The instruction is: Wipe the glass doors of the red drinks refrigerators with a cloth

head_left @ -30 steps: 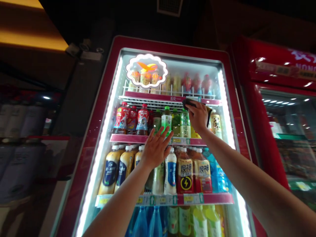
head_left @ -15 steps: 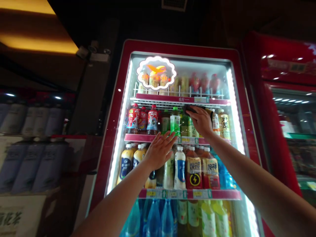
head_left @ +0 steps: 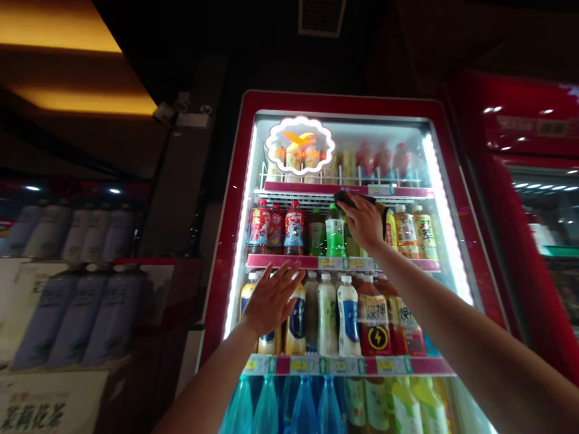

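A lit drinks fridge with a glass door in a red frame (head_left: 233, 199) stands in front of me. My right hand (head_left: 364, 220) is raised at the second shelf and grips a dark cloth (head_left: 346, 199) with a yellow edge, flat against the glass. Part of the cloth is hidden behind the fingers. Lower and to the left, my left hand (head_left: 274, 298) is open, fingers spread, in front of the third shelf; whether it touches the glass I cannot tell. Behind the door, a green-capped bottle (head_left: 335, 232) appears left of the cloth.
A glowing scalloped sign (head_left: 299, 146) sits at the door's upper left. Several rows of bottles fill the shelves, with price strips (head_left: 335, 365) along their edges. On the left are stacked purple cartons (head_left: 108, 310); another red fridge (head_left: 534, 199) stands at the right.
The view has shifted, so the fridge appears further right and lower. Against the door, my left hand has moved left, and my right hand with the cloth has moved slightly left and up.
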Tool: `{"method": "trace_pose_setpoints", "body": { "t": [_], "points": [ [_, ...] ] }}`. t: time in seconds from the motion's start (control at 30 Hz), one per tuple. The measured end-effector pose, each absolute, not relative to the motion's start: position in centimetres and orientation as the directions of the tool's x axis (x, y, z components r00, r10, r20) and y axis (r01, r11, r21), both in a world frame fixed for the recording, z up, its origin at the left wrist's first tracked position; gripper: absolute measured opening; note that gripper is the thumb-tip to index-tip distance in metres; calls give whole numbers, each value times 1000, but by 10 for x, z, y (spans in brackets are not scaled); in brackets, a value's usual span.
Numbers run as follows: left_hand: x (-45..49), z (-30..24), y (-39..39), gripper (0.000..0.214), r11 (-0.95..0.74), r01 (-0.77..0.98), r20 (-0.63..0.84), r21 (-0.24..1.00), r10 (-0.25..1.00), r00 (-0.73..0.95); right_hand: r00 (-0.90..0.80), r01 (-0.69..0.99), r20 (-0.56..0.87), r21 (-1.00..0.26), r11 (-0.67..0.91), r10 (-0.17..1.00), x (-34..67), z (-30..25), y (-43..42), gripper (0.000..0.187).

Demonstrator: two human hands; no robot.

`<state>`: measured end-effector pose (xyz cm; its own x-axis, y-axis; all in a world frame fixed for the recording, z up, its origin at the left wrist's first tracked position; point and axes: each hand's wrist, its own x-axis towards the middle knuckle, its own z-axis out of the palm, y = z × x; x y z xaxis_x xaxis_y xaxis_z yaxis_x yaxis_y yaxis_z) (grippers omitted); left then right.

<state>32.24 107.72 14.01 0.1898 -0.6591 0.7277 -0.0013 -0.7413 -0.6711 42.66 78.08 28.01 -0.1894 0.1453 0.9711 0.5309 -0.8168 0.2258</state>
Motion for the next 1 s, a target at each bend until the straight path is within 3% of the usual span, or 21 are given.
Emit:
{"method": "trace_pose_setpoints", "body": {
  "t": [0.1,0.23,0.3,0.37,0.5,0.57,0.73,0.8,0.87,1.0],
  "points": [
    [325,139,1077,62,-737,8,726,-676,-663,181,-205,549,972,207,-809,110,418,286,824,45],
    [325,138,1076,63,-745,-8,733,-667,-658,172,-251,512,881,472,-718,401,405,259,832,46],
    [325,137,1076,62,-748,-17,734,-664,-655,177,-248,498,838,540,-679,485,404,252,819,46],
    [325,137,1077,61,-748,-19,734,-664,-656,178,-232,496,860,507,-705,454,406,257,812,46],
    [327,136,1078,61,-746,-1,736,-666,-657,167,-226,516,951,300,-802,211,405,286,846,46],
    [326,136,1077,61,-745,13,735,-667,-655,176,-239,521,947,312,-795,214,400,292,873,46],
    [327,132,1077,60,-746,14,734,-665,-650,198,-285,508,818,571,-644,501,391,269,877,47],
    [328,130,1077,60,-750,8,737,-661,-648,191,-283,504,778,619,-603,561,394,264,860,45],
    [329,129,1078,62,-751,4,738,-660,-647,192,-273,514,812,577,-635,516,398,270,854,44],
    [330,127,1079,64,-749,36,739,-661,-643,203,-248,554,930,367,-747,273,395,291,893,45]
  ]
}}
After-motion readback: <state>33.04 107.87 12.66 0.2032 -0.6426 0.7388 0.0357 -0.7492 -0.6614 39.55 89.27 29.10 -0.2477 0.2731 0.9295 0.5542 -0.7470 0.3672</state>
